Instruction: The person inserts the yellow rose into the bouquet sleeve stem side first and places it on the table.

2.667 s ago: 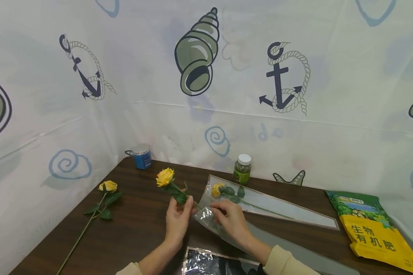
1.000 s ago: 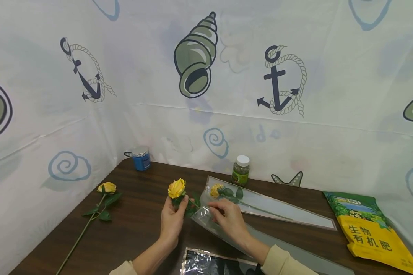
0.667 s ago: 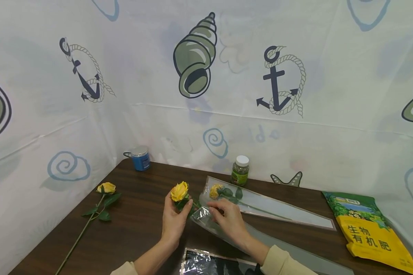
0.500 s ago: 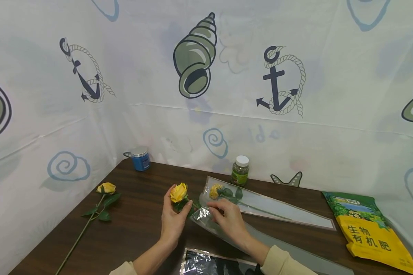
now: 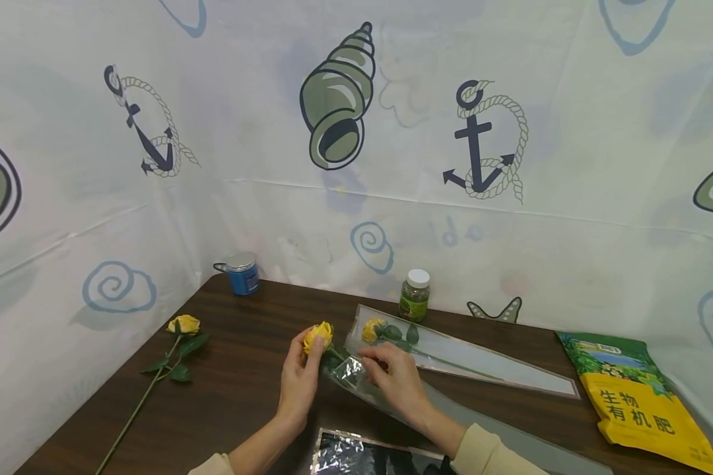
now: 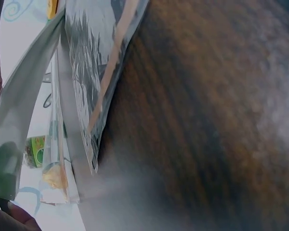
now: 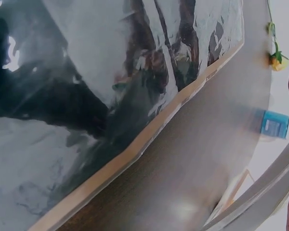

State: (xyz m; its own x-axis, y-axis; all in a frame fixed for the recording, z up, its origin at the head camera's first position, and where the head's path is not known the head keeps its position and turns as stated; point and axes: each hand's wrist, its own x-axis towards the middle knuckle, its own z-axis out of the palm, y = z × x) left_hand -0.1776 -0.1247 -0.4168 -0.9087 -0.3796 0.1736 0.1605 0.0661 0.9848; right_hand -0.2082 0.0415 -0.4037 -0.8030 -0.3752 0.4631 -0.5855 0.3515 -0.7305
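A yellow rose (image 5: pixel 317 338) is held by my left hand (image 5: pixel 299 382), whose thumb and fingers grip it at the bloom. Its leaves and stem run into the mouth of a long clear flower sleeve (image 5: pixel 487 423). My right hand (image 5: pixel 399 384) pinches that sleeve near its mouth with thumb and fingertips. In the left wrist view the pale sleeve (image 6: pixel 19 106) slants past the edge of the fingers, with the green leaf showing through. The right wrist view catches only parts of the hand at its right edge. The stem's far end is hidden.
Another yellow rose lies in a flat sleeve (image 5: pixel 546 381) behind my hands. A loose rose (image 5: pixel 183 324) lies on the left of the dark table (image 5: pixel 243 369). A blue jar (image 5: pixel 244 277), a white-lidded jar (image 5: pixel 414 297), a yellow bag (image 5: pixel 647 409) and a shiny black-printed sleeve (image 5: pixel 362 454) surround them.
My left hand has shifted its grip from below the leaves up to the bloom. The rose has moved right and down, its leaves entering the sleeve. The right hand stays nearly still.
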